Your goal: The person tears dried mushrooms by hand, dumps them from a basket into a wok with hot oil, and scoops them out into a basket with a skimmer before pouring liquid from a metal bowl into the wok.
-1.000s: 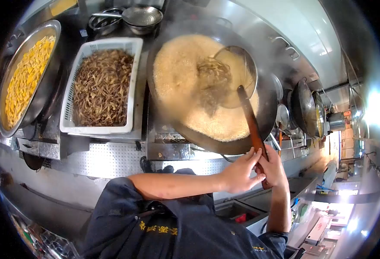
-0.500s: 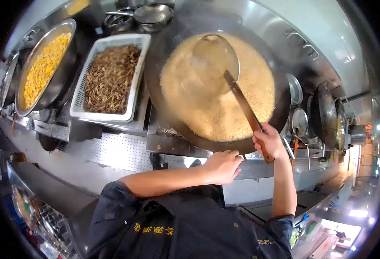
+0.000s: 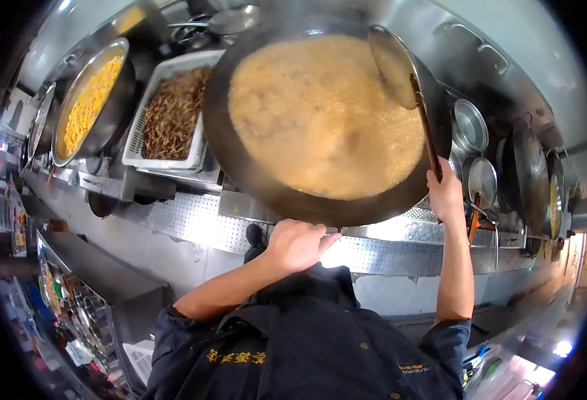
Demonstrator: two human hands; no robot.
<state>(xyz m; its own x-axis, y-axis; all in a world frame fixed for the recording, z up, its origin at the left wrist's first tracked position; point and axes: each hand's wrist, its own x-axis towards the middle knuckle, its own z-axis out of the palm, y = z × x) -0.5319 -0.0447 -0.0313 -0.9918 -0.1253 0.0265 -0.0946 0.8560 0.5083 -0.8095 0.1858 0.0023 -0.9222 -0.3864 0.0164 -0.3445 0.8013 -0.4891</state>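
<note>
Gripping the skimmer (image 3: pixel 395 70) at the far right of the wok (image 3: pixel 347 212), the right hand (image 3: pixel 447 190) is closed, the left hand (image 3: pixel 298 245) by its near side, hold unclear, with brown strips (image 3: pixel 173 123) remaining in the basket (image 3: pixel 163 162) to its left.

This is a big working kitchen, with a huge round black metal wok (image 3: pixel 327 211) of tan liquid (image 3: pixel 320 120) and a long, shiny steel counter (image 3: pixel 197 220).

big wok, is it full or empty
The wok is well filled, not empty: tan liquid spreads across most of it, short of the edge. Depth is hidden.
</note>
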